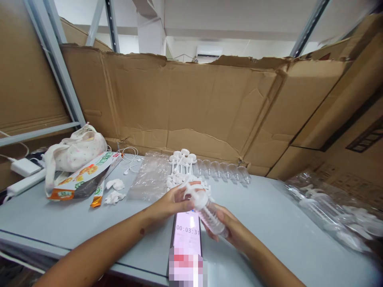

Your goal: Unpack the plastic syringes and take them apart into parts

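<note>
Gripping a clear ribbed plastic tube, the right hand had curled fingers; the left hand pinched its white plastic cap.

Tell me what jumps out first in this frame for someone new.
At centre, the left hand and right hand hold a clear ribbed plastic piece with a white cap above a phone showing a running timer. Behind them lies a heap of white plastic parts, and a torn cardboard wall closes off the back of the table.
</note>
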The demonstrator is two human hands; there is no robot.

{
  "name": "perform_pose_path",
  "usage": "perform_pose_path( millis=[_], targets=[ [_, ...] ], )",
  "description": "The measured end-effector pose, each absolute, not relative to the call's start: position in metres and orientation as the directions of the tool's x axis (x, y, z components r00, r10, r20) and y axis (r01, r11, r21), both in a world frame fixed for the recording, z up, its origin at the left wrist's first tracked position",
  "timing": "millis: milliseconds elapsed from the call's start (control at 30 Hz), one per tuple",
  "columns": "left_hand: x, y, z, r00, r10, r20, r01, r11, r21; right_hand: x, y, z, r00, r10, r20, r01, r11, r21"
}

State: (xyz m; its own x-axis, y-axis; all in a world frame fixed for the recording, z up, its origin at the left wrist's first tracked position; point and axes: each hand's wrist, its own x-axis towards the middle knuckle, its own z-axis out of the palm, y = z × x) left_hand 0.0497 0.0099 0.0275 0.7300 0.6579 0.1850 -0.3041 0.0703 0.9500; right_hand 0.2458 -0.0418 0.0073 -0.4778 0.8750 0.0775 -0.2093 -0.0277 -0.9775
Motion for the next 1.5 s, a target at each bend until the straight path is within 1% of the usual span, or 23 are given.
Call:
perform_pose_path(
  millis=[67,167,267,367,433,500,567,667,833,1033,1167,1333,1400,1500],
  targets=[
    [0.052,0.004,0.025,0.71,0.682,0.177,-0.322,0.09,0.943,0.243,-0.042,0.004,-0.513,0.857,0.043,-0.193,-0.066,-0.979],
    [0.052,0.002,0.02,0.63,0.757,0.176,-0.294,0.022,0.955,0.245,-0.04,0.0,-0.472,0.881,0.022,-0.14,-0.051,-0.989],
    [0.052,0.001,0.018,0.546,0.818,0.182,-0.208,-0.077,0.975,0.25,-0.036,-0.004,-0.419,0.908,-0.008,-0.025,-0.02,-0.999],
    [0.052,-0.002,0.02,0.517,0.832,0.203,-0.14,-0.151,0.978,0.253,-0.035,-0.004,-0.375,0.927,0.003,0.103,0.045,-0.994],
    [0.053,-0.004,0.022,0.509,0.84,0.187,-0.133,-0.137,0.982,0.254,-0.035,-0.004,-0.35,0.934,0.076,0.181,0.147,-0.973],
    [0.054,-0.006,0.025,0.496,0.856,0.147,-0.142,-0.088,0.986,0.253,-0.036,-0.002,-0.335,0.928,0.159,0.253,0.252,-0.934],
    [0.055,-0.007,0.026,0.492,0.863,0.113,-0.158,-0.039,0.987,0.253,-0.036,-0.001,-0.338,0.918,0.21,0.311,0.319,-0.895],
    [0.055,-0.008,0.026,0.488,0.868,0.089,-0.182,0.002,0.983,0.251,-0.037,0.0,-0.351,0.907,0.234,0.365,0.363,-0.857],
    [0.054,-0.009,0.02,0.448,0.891,0.073,-0.18,0.01,0.984,0.25,-0.039,-0.002,-0.368,0.893,0.261,0.426,0.411,-0.806],
    [0.057,-0.005,0.017,0.418,0.905,0.083,-0.199,0.003,0.98,0.251,-0.038,-0.011,-0.31,0.901,0.303,0.59,0.432,-0.682],
    [0.059,-0.005,0.018,0.414,0.905,0.095,-0.21,-0.007,0.978,0.254,-0.036,-0.01,-0.321,0.883,0.342,0.596,0.47,-0.652],
    [0.052,-0.001,0.022,0.536,0.831,0.149,-0.234,-0.023,0.972,0.257,-0.036,-0.004,-0.339,0.856,0.391,0.557,0.518,-0.649],
    [0.048,0.004,0.025,0.536,0.823,0.186,-0.199,-0.091,0.976,0.258,-0.036,-0.004,-0.331,0.857,0.395,0.551,0.516,-0.657],
    [0.039,0.015,0.034,0.502,0.833,0.235,-0.09,-0.22,0.971,0.26,-0.034,-0.006,-0.304,0.867,0.395,0.537,0.498,-0.68]
  ],
)
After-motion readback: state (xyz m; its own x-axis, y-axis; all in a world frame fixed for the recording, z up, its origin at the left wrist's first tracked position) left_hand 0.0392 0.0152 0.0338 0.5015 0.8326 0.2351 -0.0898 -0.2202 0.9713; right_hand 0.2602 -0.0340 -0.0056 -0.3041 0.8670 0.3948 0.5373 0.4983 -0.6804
